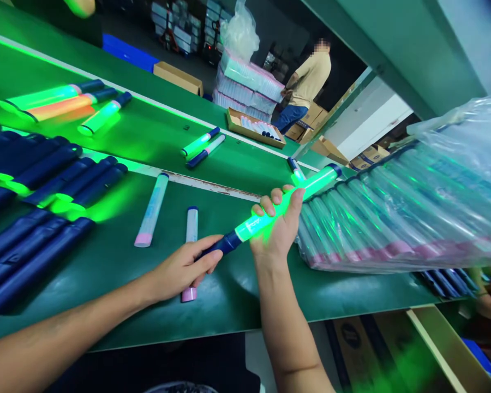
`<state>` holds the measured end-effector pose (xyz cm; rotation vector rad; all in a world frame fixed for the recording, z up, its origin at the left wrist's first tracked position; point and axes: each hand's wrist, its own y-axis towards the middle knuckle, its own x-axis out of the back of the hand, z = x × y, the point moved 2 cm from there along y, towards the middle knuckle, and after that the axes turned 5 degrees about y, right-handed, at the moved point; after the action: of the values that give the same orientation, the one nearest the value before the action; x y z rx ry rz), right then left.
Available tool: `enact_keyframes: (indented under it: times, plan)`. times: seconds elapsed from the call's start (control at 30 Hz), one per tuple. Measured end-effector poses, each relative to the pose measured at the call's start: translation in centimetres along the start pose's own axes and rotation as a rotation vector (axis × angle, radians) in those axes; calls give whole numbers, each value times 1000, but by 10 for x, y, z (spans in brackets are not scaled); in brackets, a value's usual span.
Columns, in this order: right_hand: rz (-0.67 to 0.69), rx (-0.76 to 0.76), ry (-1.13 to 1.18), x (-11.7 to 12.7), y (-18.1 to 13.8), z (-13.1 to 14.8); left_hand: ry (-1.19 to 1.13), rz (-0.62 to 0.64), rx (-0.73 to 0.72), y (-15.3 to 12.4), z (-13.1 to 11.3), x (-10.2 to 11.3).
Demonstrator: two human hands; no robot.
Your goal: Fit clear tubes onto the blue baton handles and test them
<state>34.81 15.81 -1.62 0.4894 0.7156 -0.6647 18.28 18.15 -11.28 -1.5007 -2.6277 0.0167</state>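
A light stick (251, 226) glowing green slants upward to the right between my hands. My left hand (192, 262) is closed round its dark blue handle. Higher up, my right hand (280, 218) wraps the lit tube, palm up, with fingers curled over it. Below my left hand lies a clear tube (191, 224) with a pink end, partly covered by the hand. Another clear pink-ended tube (151, 210) rests farther left. Several dark blue handles (36, 251) are lined up at the left, some giving off green light.
Plastic-wrapped clear tubes (376, 213) are stacked at the right, close to my right hand. Across the strip, lit sticks (102, 115) lie on the green belt (147, 131). Farther back are an open carton (256, 131) and a person (311, 76) standing. Cartons (364, 349) sit under the table.
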Motion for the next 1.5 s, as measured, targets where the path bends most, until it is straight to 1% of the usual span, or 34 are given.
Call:
enact_keyframes:
  times: [0.17, 0.23, 0.3, 0.37, 0.43, 0.53, 0.6, 0.67, 0.73, 0.87, 1.07, 1.13, 1.2, 1.23, 1.3, 1.37, 1.4, 1.43, 1.47, 1.5]
  plan:
    - [38, 2, -44, -2, -3, -8, -5, -53, -21, 2, 4, -1]
    - [68, -2, -44, -5, -5, -8, -44, -44, -43, 2, 6, -2]
    - [134, -9, -45, -12, -7, -5, -82, -19, -83, 2, 5, -1]
    - [264, -16, -52, -23, -12, -2, -119, 11, -130, 0, 0, 4]
    - [439, -27, -44, -37, -21, -3, -154, -7, -213, -5, -7, 11]
    - [664, -55, -27, -54, -41, -18, -138, -147, -349, -18, -11, 26]
    - [734, -68, -69, -59, -52, -35, -59, -270, -348, -28, -6, 33]
    - [752, -67, -133, -59, -60, -52, 28, -378, -293, -35, 5, 36]
    - [742, -56, -162, -56, -65, -64, 80, -445, -267, -39, 16, 35]
    - [695, -36, -130, -48, -72, -73, 86, -459, -293, -40, 28, 32]
    - [669, -21, -137, -48, -80, -83, 53, -466, -307, -44, 31, 29]
    - [672, -68, -121, -51, -75, -87, 5, -481, -294, -43, 29, 26]
    - [655, -123, -141, -48, -60, -89, -29, -516, -276, -34, 21, 24]
    - [632, -133, -182, -43, -50, -88, 7, -531, -263, -25, 12, 24]
    - [534, -95, -338, -23, -26, -87, 190, -552, -233, 1, -12, 32]
    - [417, -26, -600, 8, -3, -84, 422, -579, -207, 33, -41, 51]
    - [393, -14, -776, 24, 5, -82, 493, -607, -202, 47, -54, 65]
    - [406, -28, -973, 38, 11, -81, 561, -644, -193, 59, -65, 81]
    - [449, -64, -1172, 51, 13, -80, 633, -681, -175, 66, -72, 98]
    - [521, -122, -1359, 60, 13, -79, 715, -709, -144, 68, -74, 115]
